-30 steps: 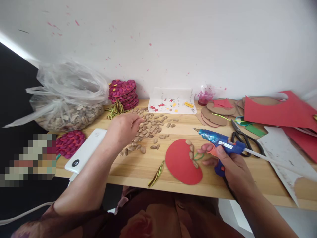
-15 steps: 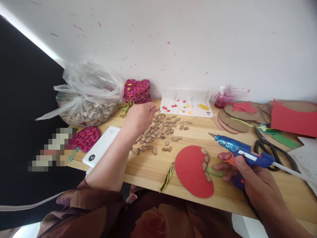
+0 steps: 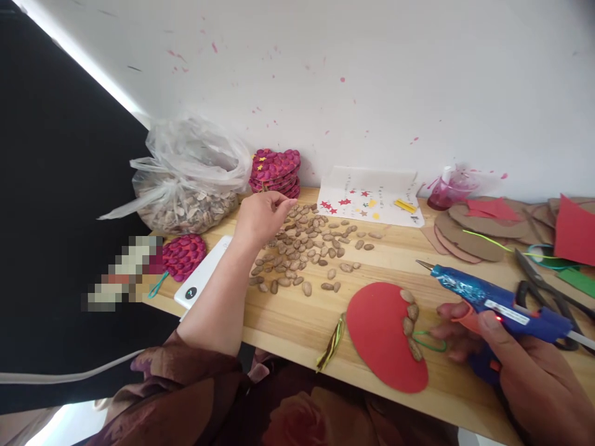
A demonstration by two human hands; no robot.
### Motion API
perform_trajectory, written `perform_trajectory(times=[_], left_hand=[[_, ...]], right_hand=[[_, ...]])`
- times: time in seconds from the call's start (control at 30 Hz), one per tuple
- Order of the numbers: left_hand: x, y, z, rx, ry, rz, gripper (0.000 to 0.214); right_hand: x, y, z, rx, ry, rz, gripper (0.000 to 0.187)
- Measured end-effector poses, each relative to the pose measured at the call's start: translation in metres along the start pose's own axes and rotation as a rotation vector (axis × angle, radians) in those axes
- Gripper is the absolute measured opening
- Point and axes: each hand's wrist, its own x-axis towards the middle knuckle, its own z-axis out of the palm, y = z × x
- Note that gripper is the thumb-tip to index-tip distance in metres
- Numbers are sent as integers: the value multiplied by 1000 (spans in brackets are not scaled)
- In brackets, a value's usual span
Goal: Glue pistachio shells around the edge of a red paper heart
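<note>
Glue gun (image 3: 469,288) — held in right fingers (image 3: 458,337).

The maroon garment (image 3: 195,387) bears a rose print (image 3: 302,422).

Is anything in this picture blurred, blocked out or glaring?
Head view: a blocky mosaic patch hides whatever lies left of the purple disc; head view: a bright strip glares beside the dark panel; head view: shiny highlights speckle the glue gun, held in the right hand.
</note>
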Motion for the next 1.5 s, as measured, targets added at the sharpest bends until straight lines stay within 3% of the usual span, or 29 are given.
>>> perform_trajectory(times=[0.1, 0.27, 0.47, 0.63, 0.77, 1.0, 1.2, 1.5], left_hand=[[0, 1, 0, 143, -34, 27, 37], [3, -2, 8, 329, -268, 10, 28], [6, -6, 11, 337, -330, -68, 31], [4, -5, 8, 193, -245, -27, 32], [4, -3, 4, 214, -198, -32, 28], [1, -2, 6, 93, -407, 104, 16], [-3, 2, 14, 48, -447, 223, 28], [-1, 1, -1, 300, -422, 69, 28]], right_hand=[[0, 1, -1, -9, 6, 31, 47], [-1, -5, 0, -23, 27, 21, 45], [-2, -14, 4, 3, 15, 23, 48], [-4, -17, 5, 53, 25, 30, 49], [-3, -16, 5, 30, 18, 31, 49], [-4, -12, 5, 93, 14, 40, 44], [-6, -13, 6, 91, 8, 32, 44], [-5, -11, 5, 98, -4, 10, 45]])
